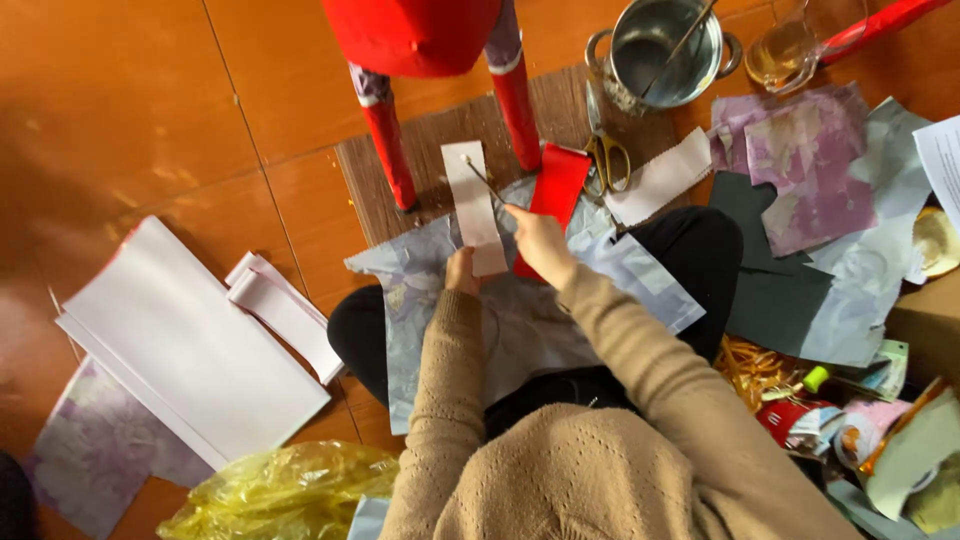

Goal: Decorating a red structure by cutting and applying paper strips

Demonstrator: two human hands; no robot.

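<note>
two hands busy — left hand (462, 272) pinching paper strip (474, 205), right hand (540, 243) gripping stick (484, 180) — steel pot (660, 50) holds a rod.

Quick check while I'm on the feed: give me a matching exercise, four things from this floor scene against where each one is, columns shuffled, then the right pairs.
Things:
1. white paper strip
2. scissors
3. metal pot
4. yellow plastic bag

Places:
A. bottom edge of the view, beside the left elbow
B. top of the view, with a stick leaning in it
C. held at its lower end by the left hand, with the thin stick in the right hand laid across it
D. on the wooden board, between the red paper strip and a white fabric strip

Pairs: 1-C, 2-D, 3-B, 4-A
</note>
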